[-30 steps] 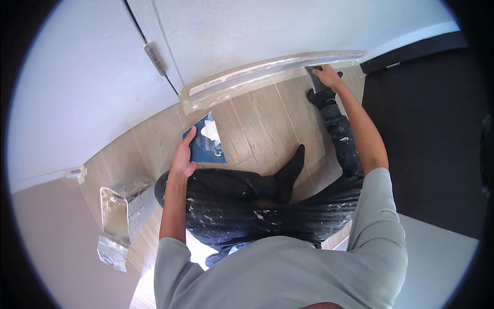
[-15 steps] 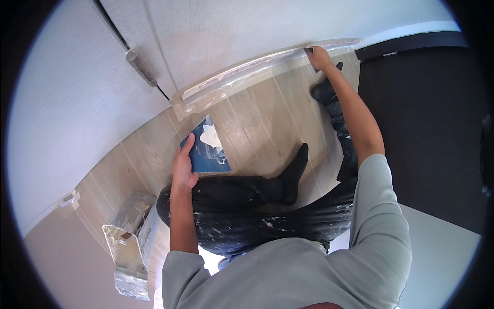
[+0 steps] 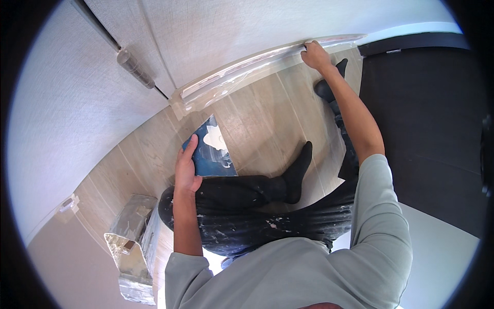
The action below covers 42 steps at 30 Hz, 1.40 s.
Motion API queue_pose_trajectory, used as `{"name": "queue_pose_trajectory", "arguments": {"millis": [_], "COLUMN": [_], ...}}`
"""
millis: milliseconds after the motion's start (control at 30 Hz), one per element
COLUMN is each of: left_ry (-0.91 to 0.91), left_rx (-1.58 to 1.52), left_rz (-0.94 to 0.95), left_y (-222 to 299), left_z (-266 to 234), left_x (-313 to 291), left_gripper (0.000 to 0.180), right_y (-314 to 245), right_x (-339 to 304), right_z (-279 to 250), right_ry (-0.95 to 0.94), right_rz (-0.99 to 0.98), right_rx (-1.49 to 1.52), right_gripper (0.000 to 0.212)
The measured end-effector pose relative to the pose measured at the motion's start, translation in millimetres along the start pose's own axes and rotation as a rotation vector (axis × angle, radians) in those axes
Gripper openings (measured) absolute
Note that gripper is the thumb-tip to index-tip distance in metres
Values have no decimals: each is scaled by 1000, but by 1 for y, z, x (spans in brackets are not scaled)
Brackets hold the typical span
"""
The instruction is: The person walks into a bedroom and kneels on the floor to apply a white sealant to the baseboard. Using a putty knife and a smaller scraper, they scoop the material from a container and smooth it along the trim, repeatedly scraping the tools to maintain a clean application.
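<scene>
Left hand: the left hand [image 3: 186, 167] is closed round the near left side of a blue board [image 3: 208, 162], thumb laid over the top, fingers tucked underneath.
Blue board: held flat face up over the floor [image 3: 260, 116], near the bent knee; a patch of white paste [image 3: 215, 138] sits toward its far right edge, with thinner smears below it.
Right hand: the right hand [image 3: 315, 55] reaches well out, fingers curled tight on a dark tool [image 3: 306, 45].
Dark tool: only a sliver peeks out by the fingers, at the skirting strip [image 3: 244, 72]; I can't make out from here whether its edge touches.
Floor's far edge: the skirting strip curves along the wall's foot, bordered by tape on the floor side.
Floor's right edge: a dark panel [image 3: 422, 129] closes it off, just beyond the right forearm.
Floor's left side: an open metal container [image 3: 135, 221] stands beside the left forearm, pale residue round its mouth.
Room to move: floorboards show between the blue board, the strip and the two dark-clad feet; the right foot [image 3: 325, 90] sits close below the right hand, so space is tighter there.
</scene>
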<state>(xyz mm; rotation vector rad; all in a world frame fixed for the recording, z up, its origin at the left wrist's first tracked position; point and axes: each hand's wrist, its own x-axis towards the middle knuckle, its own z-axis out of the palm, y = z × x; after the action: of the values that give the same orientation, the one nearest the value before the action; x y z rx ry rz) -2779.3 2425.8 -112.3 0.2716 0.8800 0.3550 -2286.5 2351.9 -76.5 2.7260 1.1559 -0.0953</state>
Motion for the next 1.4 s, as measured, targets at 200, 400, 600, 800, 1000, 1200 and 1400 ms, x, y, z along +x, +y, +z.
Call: {"name": "queue_pose_trajectory", "arguments": {"millis": [200, 400, 600, 800, 1000, 1200, 1400], "left_ry": [-6, -55, -58, -87, -73, -53, -79], "left_rx": [3, -3, -11, 6, 39, 46, 4], "left_rz": [9, 11, 29, 44, 53, 84, 46], "left_y": [-1, -4, -4, -5, -3, -5, -8], "left_z": [-3, -8, -5, -9, -5, -6, -7], "left_x": [1, 6, 4, 7, 3, 7, 8], "left_gripper": [45, 44, 44, 45, 47, 44, 38], "right_y": [-28, -57, -99, -125, -152, -167, -138], "right_x": [-2, -14, -34, -50, -65, -97, -226], "right_z": [-18, -24, -36, -39, -43, -60, -94], "right_ry": [-136, -169, -200, -193, -209, -227, -25], "right_rz": [6, 17, -3, -33, -45, -109, -400], "right_rx": [-94, -101, -75, -65, -13, 109, 610], "right_gripper": [41, 44, 50, 56, 57, 47, 37]}}
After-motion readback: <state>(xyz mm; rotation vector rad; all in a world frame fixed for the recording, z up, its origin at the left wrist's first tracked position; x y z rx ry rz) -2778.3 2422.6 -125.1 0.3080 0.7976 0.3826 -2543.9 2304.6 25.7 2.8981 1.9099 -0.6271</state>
